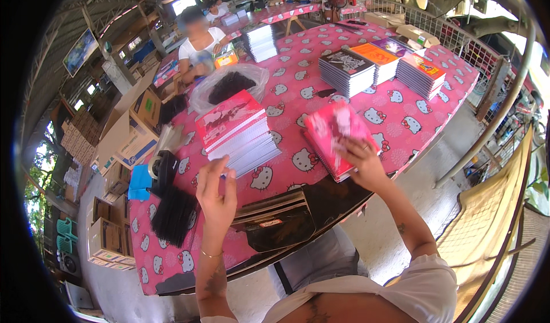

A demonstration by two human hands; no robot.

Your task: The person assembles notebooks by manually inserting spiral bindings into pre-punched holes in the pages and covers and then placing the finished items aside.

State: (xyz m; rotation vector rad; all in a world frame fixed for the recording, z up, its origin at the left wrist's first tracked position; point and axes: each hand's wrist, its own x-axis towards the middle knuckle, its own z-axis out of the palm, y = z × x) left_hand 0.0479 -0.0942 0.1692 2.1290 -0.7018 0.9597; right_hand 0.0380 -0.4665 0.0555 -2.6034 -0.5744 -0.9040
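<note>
My left hand is raised over the near side of the table, fingers apart and nothing in them. Just beyond it stands a stack of notebooks with a red and pink cover on top, their white edges fanned toward me. To the right, my right hand lies with its fingers spread on the cover of a pink-red notebook. This notebook tops a small pile with dark binding along its left side, near the table's front edge. The underside of my right hand is hidden.
A pink patterned cloth covers the table. Notebook stacks stand at the back right. A plastic bag of black strands, a tape dispenser and a black bundle lie left. A person works across the table; cartons stand left.
</note>
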